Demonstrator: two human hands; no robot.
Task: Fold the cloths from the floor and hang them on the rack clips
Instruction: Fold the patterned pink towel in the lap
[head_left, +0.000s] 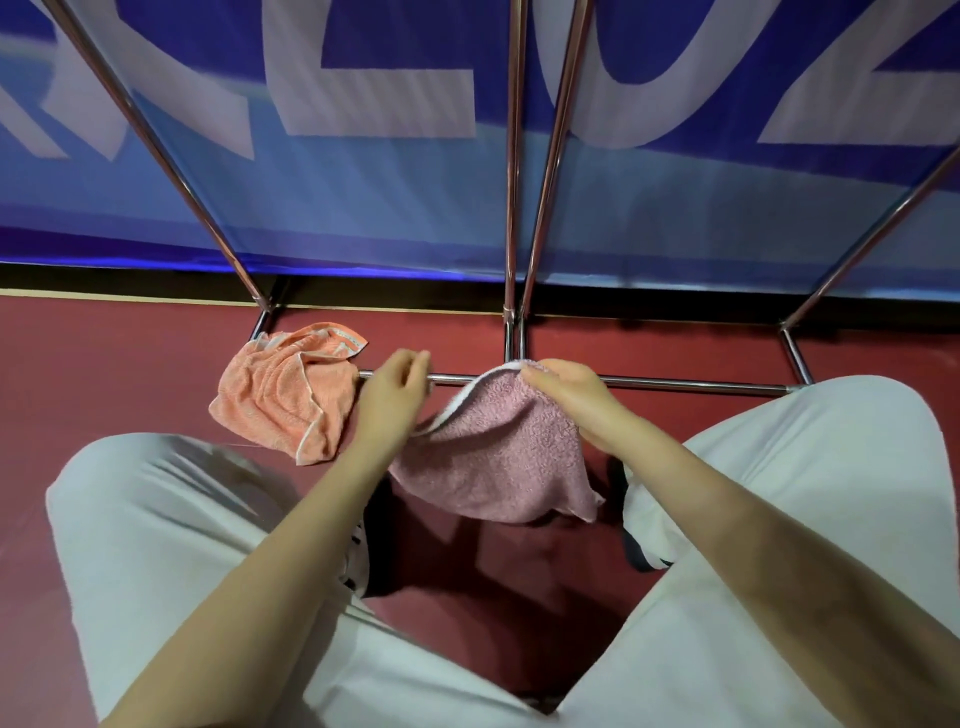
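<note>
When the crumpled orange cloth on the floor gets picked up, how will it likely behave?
The crumpled orange cloth is probably floppy: it lies in soft folds on the red floor. It likely weighs little, like the pink terry cloth sagging from the right hand. Rolling seems unlikely; it would drape.

banner (363, 182): blue, white letters, behind | floor (104, 364): red

The scene is evenly and fairly brightly lit from above. Soft shadows are cast on the floor (130, 364) beneath the pink cloth (498, 457) and between the legs. Glints are seen along the rack tubes (675, 385). Motion blur is shown on the banner (363, 156) and left hand (389, 395). Straight lines are bowed outward at the edges by wide-angle distortion.
</note>
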